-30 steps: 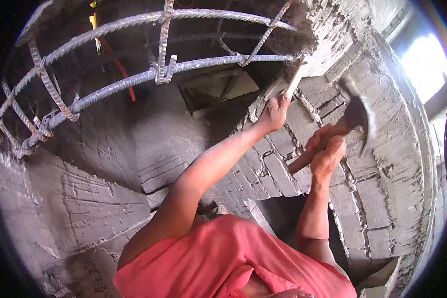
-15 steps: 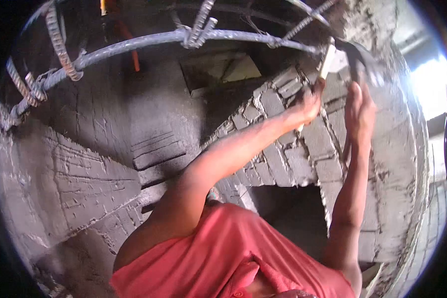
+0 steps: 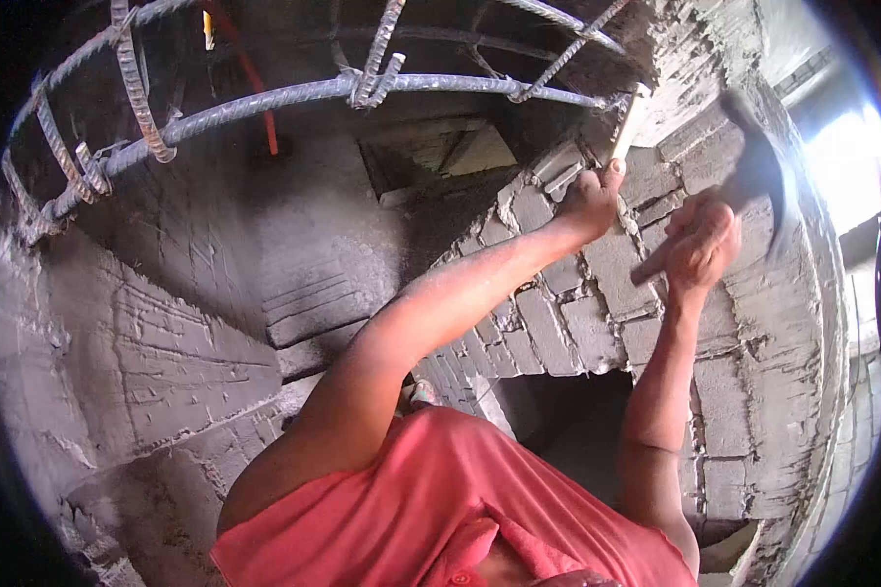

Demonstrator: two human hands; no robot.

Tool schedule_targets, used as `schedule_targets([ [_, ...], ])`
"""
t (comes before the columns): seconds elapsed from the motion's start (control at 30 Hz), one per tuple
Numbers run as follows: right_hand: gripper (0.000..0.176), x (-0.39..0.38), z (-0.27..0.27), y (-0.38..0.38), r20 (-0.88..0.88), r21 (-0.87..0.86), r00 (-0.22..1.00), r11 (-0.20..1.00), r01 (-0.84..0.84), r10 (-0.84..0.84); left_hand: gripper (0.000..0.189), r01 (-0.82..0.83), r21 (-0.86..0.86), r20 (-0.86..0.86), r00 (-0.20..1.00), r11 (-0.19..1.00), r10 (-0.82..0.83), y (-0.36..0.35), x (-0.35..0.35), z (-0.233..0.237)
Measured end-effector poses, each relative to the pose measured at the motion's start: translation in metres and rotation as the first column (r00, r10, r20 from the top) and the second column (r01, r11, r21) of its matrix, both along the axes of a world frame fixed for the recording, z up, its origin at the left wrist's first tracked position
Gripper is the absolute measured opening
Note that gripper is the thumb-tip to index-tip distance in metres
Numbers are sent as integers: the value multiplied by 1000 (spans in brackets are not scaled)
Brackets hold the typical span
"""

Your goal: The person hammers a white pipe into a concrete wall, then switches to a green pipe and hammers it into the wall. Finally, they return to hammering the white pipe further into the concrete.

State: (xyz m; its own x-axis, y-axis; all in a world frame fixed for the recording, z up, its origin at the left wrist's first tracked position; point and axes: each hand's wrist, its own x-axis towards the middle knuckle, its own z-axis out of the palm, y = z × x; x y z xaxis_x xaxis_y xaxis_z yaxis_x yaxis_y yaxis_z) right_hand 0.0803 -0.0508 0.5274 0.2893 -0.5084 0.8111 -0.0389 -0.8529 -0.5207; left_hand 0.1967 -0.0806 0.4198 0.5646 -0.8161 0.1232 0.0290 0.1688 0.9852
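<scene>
My left hand (image 3: 592,203) is closed around a slim, pale bar (image 3: 630,125), thumb laid along it. The bar's far end reaches the edge of the rough wall, beside the end of a steel reinforcing bar (image 3: 460,85). In my right hand (image 3: 703,240) is a hammer (image 3: 762,171), its handle end poking out on the left of my fist. The hammer's dark head, blurred by motion, is to the right of the pale bar and apart from it. Both hands are over the brick wall (image 3: 612,269).
Bent rebar with ties (image 3: 367,88) arcs across the top. A dark rectangular opening (image 3: 568,416) lies below the brickwork. Scored grey mortar surfaces (image 3: 186,342) spread on the left. An orange-red rod (image 3: 270,132) stands in the back, and bright light (image 3: 847,171) enters at the right.
The hammer has swung away from the pale bar's far end, to the right and back toward me, with my right hand. My left hand and the bar have shifted slightly left in view.
</scene>
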Motion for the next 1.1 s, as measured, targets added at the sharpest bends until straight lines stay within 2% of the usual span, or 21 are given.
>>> schedule_targets([
  [0.03,39,3,-8,-7,131,-58,980,988,-145,151,79,-11,-17,16,1000,1000,11,0,-1,1],
  [0.07,39,-7,-23,-39,-70,-208,996,977,39,-55,77,-19,-32,36,999,999,20,0,-2,1],
  [0.1,38,-12,-31,-70,-233,-381,930,907,181,-284,74,130,-28,-36,991,991,-131,7,4,9],
  [0.13,38,7,-16,-74,-358,-659,791,734,163,-497,73,-19,-1,-118,993,1000,19,-16,-2,0],
  [0.17,37,18,-8,-54,-504,-105,786,928,356,-359,72,-153,48,-192,968,987,159,-36,-12,-14],
  [0.2,38,10,-16,-46,-464,-130,817,939,319,-342,74,-31,108,-21,999,994,33,-6,12,-3],
  [0.23,39,13,-11,-48,-415,-194,856,949,249,-309,75,81,66,19,996,995,-82,5,23,-5],
  [0.27,43,15,-10,-42,-291,-47,939,983,176,-182,74,-104,-13,94,990,994,105,-17,27,-17],
  [0.3,46,8,-20,-28,-161,125,984,987,102,-82,72,-252,-66,149,954,965,260,-9,18,-20],
  [0.33,58,6,-23,-19,-71,84,996,994,65,-59,65,-134,-57,121,983,989,140,1,16,-28],
  [0.37,62,-3,-24,-14,-79,-25,993,996,89,-91,61,-83,-184,102,989,979,103,7,16,-38],
  [0.43,65,-17,-40,-9,43,16,996,997,-82,81,57,-82,-182,278,952,980,131,25,10,-52],
  [0.47,65,-19,-46,-2,58,12,995,996,-85,84,62,-41,-232,400,907,972,134,23,13,-65],
  [0.53,68,-23,-57,7,194,83,978,992,-92,74,66,-43,-277,400,903,960,156,25,9,-60],
  [0.6,68,-34,-61,1,177,111,982,990,-91,71,77,-72,-327,391,898,942,204,18,3,-49],
  [0.7,68,-54,-65,-13,167,169,984,981,-97,68,76,-72,-381,357,908,922,219,1,-5,-26],
  [0.9,71,-78,-60,-41,204,224,966,953,-204,159,75,-125,-348,347,904,929,251,-23,-9,-19],
  [1.03,69,-87,-49,-44,229,194,957,955,-225,179,72,-147,-366,387,874,919,294,-30,-14,-19],
  [1.1,71,-89,-44,-41,328,97,903,941,-325,278,71,-118,-352,398,879,929,262,-27,-12,-16],
])
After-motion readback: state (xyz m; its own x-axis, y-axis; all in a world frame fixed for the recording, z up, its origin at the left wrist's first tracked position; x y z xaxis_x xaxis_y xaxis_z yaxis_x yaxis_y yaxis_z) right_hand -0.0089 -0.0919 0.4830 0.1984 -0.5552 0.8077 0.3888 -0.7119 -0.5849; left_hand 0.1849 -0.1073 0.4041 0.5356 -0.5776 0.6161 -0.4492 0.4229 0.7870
